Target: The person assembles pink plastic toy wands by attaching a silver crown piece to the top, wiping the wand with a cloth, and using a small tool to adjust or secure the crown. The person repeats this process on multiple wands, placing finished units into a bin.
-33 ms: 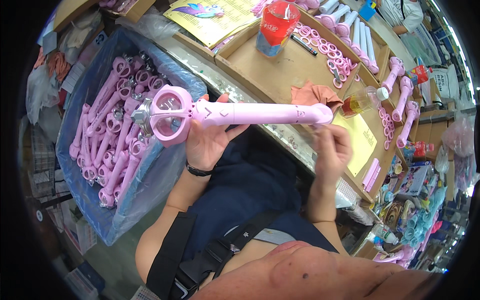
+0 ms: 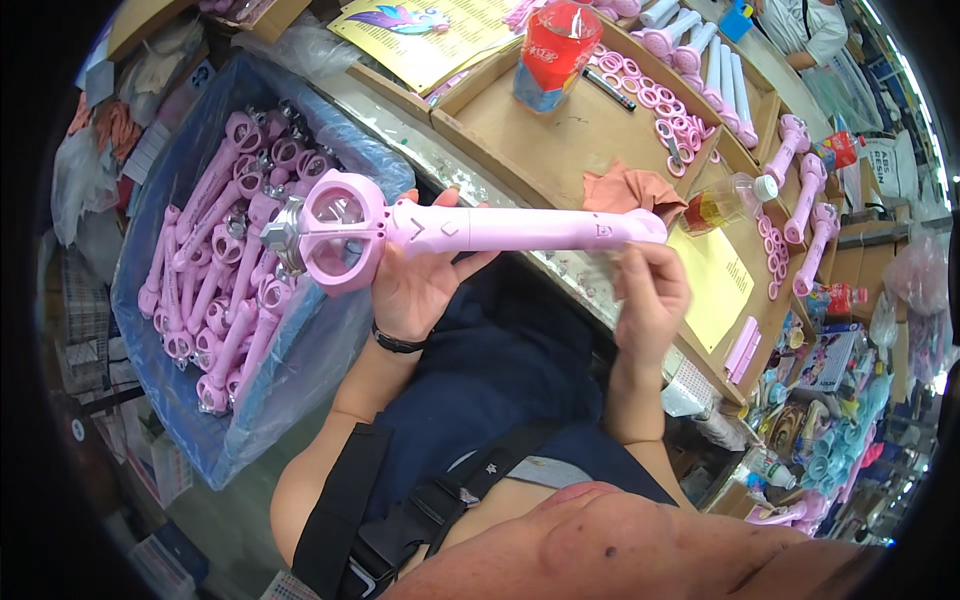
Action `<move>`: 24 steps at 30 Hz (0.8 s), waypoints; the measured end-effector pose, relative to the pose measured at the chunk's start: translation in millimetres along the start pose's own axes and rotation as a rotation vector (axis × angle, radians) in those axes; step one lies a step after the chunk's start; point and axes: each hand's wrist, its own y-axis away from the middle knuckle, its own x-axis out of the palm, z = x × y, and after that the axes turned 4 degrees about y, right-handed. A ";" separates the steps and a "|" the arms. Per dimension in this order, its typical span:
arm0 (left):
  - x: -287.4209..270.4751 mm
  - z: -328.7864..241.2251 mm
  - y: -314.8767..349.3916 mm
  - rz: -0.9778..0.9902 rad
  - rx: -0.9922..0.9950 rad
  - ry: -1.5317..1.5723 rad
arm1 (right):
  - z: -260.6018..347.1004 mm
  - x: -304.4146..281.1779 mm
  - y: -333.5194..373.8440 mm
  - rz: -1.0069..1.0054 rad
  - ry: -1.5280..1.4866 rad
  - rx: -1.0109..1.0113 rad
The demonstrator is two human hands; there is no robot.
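A pink toy wand (image 2: 540, 229) lies level in front of me, its ring-shaped head with a silver tip to the left. My left hand (image 2: 415, 292) cradles it palm up, just below the head, with fingers behind the handle. At the wand's rounded right end is my right hand (image 2: 652, 300), fingers curled into a pinch. Its fingertips are close under the handle's edge; slight blur hides what they hold, if anything. Many similar wands (image 2: 215, 265) fill a blue-lined bin (image 2: 210, 445) on the left.
A cardboard tray (image 2: 490, 130) on the bench carries a red pouch (image 2: 557, 55), a marker (image 2: 610, 90), pink rings (image 2: 660, 98), an orange cloth (image 2: 630, 190) and a drink bottle (image 2: 725, 203). Wand parts (image 2: 805, 195) lie at its right. Another person (image 2: 800, 30) is at the far right.
My right hand has shifted slightly left along the wand's end. The wand has rolled a little, turning its small printed mark; my left hand stays in place.
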 end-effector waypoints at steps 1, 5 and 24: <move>0.4 0.2 1.7 0.015 0.012 -0.040 | -2.0 10.4 0.7 0.001 0.010 0.019; -0.9 -1.3 4.8 0.158 0.075 -0.148 | -2.3 32.1 2.4 0.036 0.086 0.048; 1.7 -1.8 3.6 0.253 0.065 -0.122 | 1.9 42.1 3.7 0.004 0.297 -0.181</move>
